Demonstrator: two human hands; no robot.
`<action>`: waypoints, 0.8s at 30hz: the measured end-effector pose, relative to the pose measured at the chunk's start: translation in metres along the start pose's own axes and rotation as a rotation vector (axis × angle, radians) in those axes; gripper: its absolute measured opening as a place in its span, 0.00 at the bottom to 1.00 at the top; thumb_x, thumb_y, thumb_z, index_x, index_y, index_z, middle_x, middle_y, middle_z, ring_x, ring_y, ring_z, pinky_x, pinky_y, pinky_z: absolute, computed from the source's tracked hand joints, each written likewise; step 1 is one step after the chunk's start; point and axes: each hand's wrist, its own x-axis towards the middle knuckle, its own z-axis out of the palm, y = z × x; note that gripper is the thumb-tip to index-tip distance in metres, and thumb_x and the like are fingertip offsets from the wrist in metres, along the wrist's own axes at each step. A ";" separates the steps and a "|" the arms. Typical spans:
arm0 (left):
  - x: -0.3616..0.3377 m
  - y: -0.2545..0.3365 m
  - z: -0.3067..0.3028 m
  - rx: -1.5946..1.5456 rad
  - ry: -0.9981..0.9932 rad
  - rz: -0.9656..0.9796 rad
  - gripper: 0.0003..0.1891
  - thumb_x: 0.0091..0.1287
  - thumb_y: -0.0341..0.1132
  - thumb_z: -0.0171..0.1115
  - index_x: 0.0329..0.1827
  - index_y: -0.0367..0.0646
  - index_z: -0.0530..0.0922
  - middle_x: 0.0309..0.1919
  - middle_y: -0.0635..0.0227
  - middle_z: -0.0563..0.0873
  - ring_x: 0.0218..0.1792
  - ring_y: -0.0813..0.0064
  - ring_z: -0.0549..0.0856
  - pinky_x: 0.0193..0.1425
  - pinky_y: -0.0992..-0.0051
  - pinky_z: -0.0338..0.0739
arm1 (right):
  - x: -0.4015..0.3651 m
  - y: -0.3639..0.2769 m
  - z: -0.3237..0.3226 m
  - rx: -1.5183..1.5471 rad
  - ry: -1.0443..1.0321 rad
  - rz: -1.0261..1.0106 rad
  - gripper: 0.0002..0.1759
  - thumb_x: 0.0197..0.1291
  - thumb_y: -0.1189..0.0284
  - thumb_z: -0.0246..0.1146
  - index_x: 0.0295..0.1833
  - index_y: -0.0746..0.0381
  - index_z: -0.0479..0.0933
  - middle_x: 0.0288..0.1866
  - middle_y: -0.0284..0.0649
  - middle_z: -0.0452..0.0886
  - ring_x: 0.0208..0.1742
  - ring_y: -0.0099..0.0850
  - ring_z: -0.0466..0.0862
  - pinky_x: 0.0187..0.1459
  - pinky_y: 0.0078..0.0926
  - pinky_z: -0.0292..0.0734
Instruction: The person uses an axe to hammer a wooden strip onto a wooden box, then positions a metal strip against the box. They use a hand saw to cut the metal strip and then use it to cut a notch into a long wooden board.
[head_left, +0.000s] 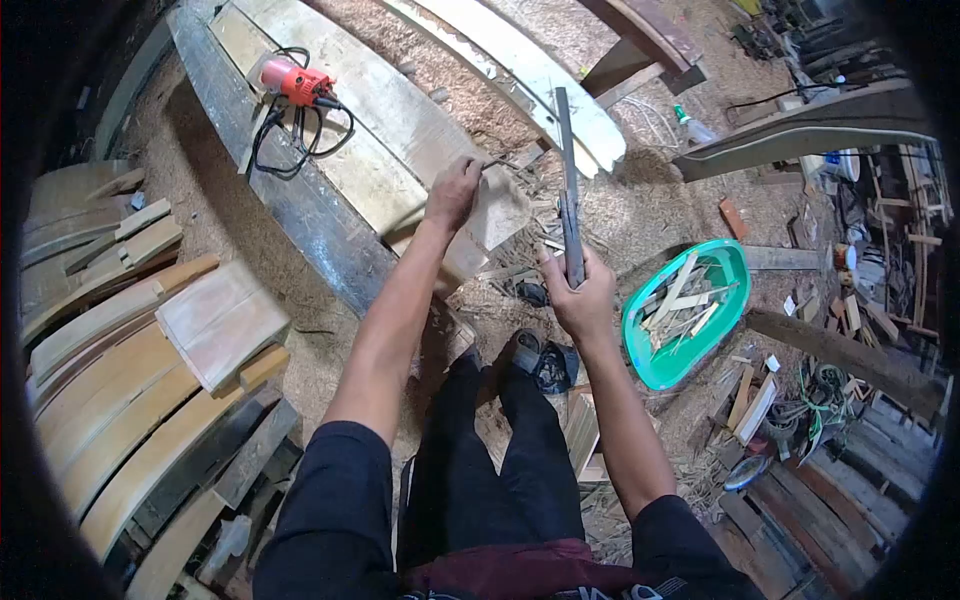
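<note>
My right hand [580, 292] is wrapped round the lower end of a long, narrow dark bar [569, 190], which points up and away from me. To its left, my left hand [454, 196] is closed just above the end of a pale wooden board [380, 150]. A thin, dark, slightly bent piece [503, 164] sticks out to the right from its fingertips. A red power tool [296, 82] with a coiled black cord lies farther up on the boards.
A green basin [742, 275] of wood offcuts stands at the right on the shaving-covered floor. Curved wooden pieces [120, 400] are stacked at the left. A long pale plank [530, 75] lies ahead, and timber lengths [850, 500] fill the lower right.
</note>
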 end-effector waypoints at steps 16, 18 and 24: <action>-0.070 0.241 -0.345 -0.498 0.084 0.148 0.06 0.67 0.31 0.63 0.40 0.37 0.83 0.23 0.58 0.85 0.24 0.65 0.87 0.27 0.69 0.78 | -0.068 -0.199 -0.109 0.695 0.043 -0.110 0.20 0.60 0.71 0.74 0.27 0.57 0.66 0.24 0.30 0.74 0.25 0.19 0.73 0.29 0.20 0.69; -0.082 0.256 -0.370 -0.530 0.098 0.155 0.07 0.67 0.30 0.63 0.41 0.35 0.83 0.22 0.57 0.85 0.24 0.67 0.87 0.28 0.70 0.78 | -0.082 -0.228 -0.123 0.695 0.053 -0.073 0.19 0.60 0.71 0.74 0.28 0.57 0.67 0.25 0.31 0.76 0.25 0.19 0.75 0.28 0.20 0.69; -0.101 0.281 -0.421 -0.626 0.122 0.186 0.08 0.68 0.30 0.63 0.42 0.34 0.84 0.21 0.63 0.84 0.22 0.81 0.81 0.26 0.76 0.73 | -0.112 -0.274 -0.144 0.846 0.007 -0.130 0.15 0.59 0.74 0.73 0.33 0.58 0.70 0.29 0.32 0.80 0.30 0.21 0.81 0.33 0.21 0.75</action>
